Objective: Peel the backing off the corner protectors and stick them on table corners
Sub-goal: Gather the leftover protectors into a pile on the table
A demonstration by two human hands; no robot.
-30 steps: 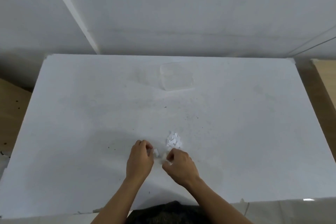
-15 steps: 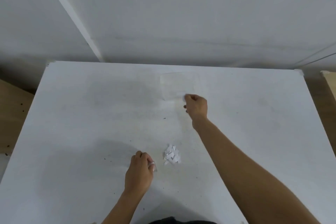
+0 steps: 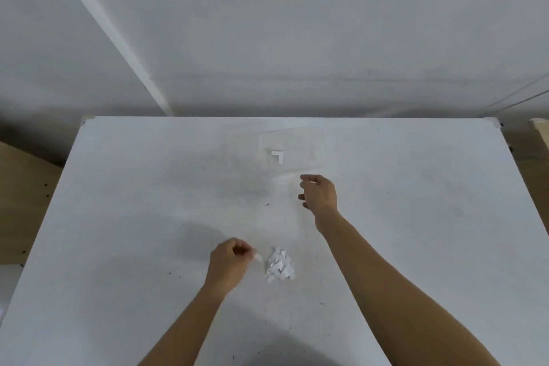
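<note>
The table (image 3: 148,217) was white (with tiny dark dots). The paper bits (image 3: 279,267) were white. The wood (image 3: 23,202) beside it was brown.

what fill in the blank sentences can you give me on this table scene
1. The white L-shaped piece lies on a ___ plastic sheet.
2. The pile of scraps lies just to the ___ of the left hand, which pinches a small pale piece.
3. The right hand holds ___.

Missing words: clear; right; nothing
</note>
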